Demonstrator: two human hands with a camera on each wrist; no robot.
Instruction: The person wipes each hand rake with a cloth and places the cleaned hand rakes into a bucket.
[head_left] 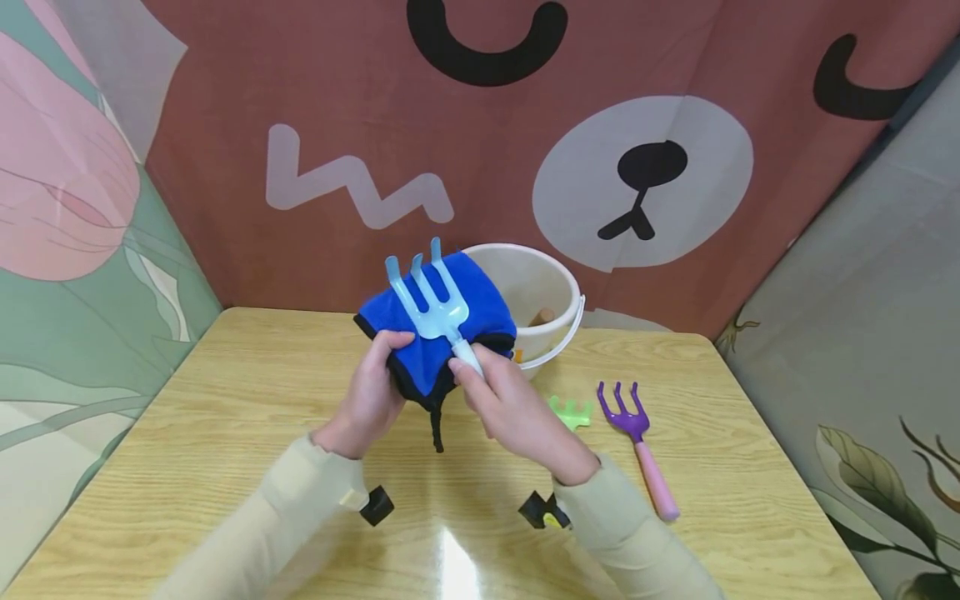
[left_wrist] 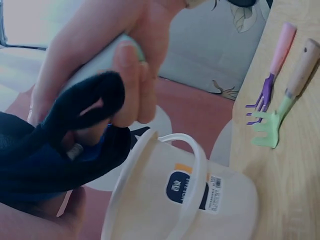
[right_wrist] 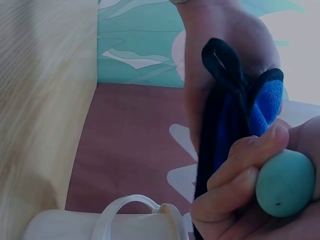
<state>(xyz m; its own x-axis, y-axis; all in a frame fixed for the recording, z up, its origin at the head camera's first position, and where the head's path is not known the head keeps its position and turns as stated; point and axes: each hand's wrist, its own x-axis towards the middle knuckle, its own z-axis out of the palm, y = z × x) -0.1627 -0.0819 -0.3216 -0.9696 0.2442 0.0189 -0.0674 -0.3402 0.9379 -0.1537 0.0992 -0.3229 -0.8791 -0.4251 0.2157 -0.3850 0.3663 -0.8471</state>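
A light-blue hand rake [head_left: 442, 312] is held up above the table, its tines pointing away over a blue cloth [head_left: 480, 292] with black edging and a hanging loop. My right hand [head_left: 510, 408] grips the rake's handle, whose rounded end [right_wrist: 285, 184] shows in the right wrist view. My left hand [head_left: 371, 396] holds the cloth from beneath, thumb on top near the rake's head. Its other fingers are hidden under the cloth. Just behind the cloth stands a white bucket [head_left: 558, 342].
Right of my hands, a purple rake with a pink handle [head_left: 656, 483] and a green rake [head_left: 573, 414] lie on the wooden table [head_left: 247, 375]. The bucket's handle [left_wrist: 197, 180] hangs down its side, and a brownish thing [head_left: 542, 317] shows inside. A printed curtain [head_left: 337, 267] closes off the back.
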